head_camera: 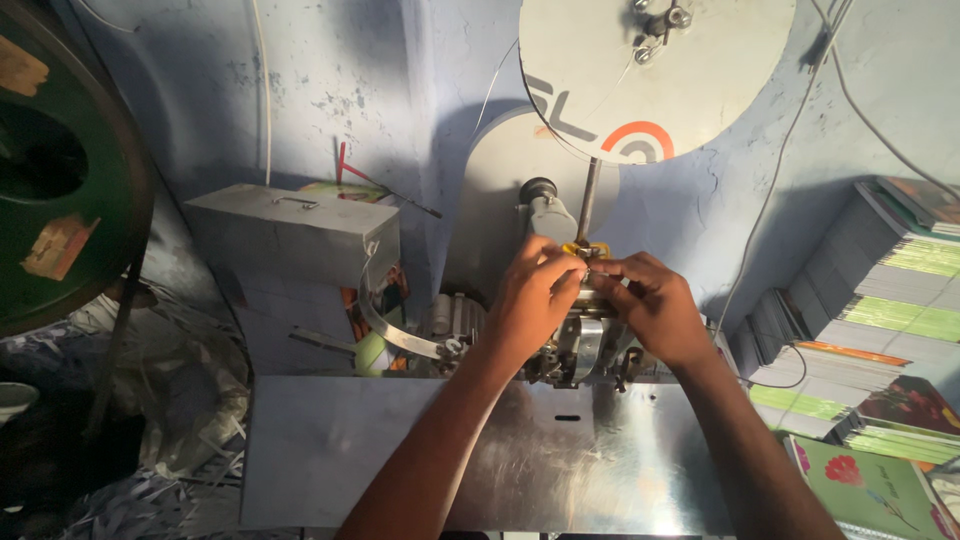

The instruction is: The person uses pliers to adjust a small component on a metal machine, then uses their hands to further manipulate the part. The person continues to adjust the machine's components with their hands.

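Note:
Both my hands meet at the top of a small metal machine head behind a shiny steel work plate. My left hand pinches at a small yellow part on top of the head. My right hand grips the head from the right side, fingers curled onto the same spot. What the fingertips hold is hidden. A thin rod rises from the head to a large pale disc above.
A grey metal box stands left of the machine, with a curved metal strip beside it. Stacks of booklets fill the right side. A big dark green wheel hangs at the far left. Paper scraps lie below it.

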